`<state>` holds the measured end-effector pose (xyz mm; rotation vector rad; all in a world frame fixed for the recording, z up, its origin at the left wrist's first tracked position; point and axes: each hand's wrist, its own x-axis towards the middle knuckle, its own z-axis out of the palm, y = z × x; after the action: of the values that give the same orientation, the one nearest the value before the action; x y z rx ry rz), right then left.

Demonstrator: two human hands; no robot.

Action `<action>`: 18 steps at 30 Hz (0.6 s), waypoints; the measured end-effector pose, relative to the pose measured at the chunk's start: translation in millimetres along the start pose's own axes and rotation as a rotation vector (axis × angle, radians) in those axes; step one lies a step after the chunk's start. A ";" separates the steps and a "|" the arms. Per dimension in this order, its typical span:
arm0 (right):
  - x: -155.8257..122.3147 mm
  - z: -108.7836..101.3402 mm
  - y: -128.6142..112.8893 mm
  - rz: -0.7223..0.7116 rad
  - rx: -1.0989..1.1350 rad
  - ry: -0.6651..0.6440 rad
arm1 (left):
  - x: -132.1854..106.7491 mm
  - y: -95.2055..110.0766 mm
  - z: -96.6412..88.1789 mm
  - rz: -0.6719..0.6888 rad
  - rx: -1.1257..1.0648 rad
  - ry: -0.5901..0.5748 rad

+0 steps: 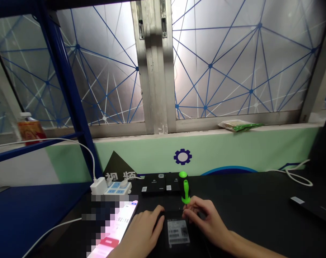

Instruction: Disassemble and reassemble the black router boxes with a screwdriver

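Observation:
A small black box with a white label (178, 232) lies on the black table (249, 208) near the front edge. My left hand (142, 229) lies flat beside it, fingers stretched, touching its left edge. My right hand (206, 218) is closed on a green-handled screwdriver (185, 191), which stands upright with its tip down on the box's top right corner.
Two more black boxes (163, 183) lie just behind. A white power strip with a charger (110, 187) sits to the left. A lit phone (117, 229) lies next to my left hand. A white cable (299, 175) and a dark flat device (313, 208) are at the right.

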<state>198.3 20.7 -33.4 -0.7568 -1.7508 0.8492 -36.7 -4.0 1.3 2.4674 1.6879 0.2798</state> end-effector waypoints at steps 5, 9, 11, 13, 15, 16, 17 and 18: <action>-0.2 -1.5 -1.9 -0.045 -0.027 -0.002 | 0.4 -0.4 1.3 0.004 0.001 0.003; -1.4 -2.6 -5.9 -0.043 0.000 -0.025 | 0.5 0.1 0.8 0.010 -0.001 0.005; -1.8 -2.5 -6.9 -0.031 0.021 -0.033 | 0.3 -0.1 0.7 0.014 0.006 0.004; -1.3 -1.8 -6.0 -0.018 0.040 -0.024 | 0.2 -0.7 1.1 0.018 0.012 0.001; 0.0 -0.7 -3.8 0.001 0.044 -0.010 | 0.4 -1.4 1.8 0.022 0.010 0.004; 0.7 -0.2 -2.5 0.012 0.044 -0.004 | 0.6 -1.6 2.1 0.022 0.008 0.006; 1.3 0.3 -1.3 0.026 0.049 0.005 | 0.8 -1.7 2.2 0.024 0.007 0.006; 1.9 0.8 -0.3 0.043 0.064 0.014 | 1.0 -1.6 2.3 0.024 0.007 0.003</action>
<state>196.9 21.9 -32.4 -0.7584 -1.6926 0.9224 -37.3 -2.5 -1.2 2.4952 1.6638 0.2816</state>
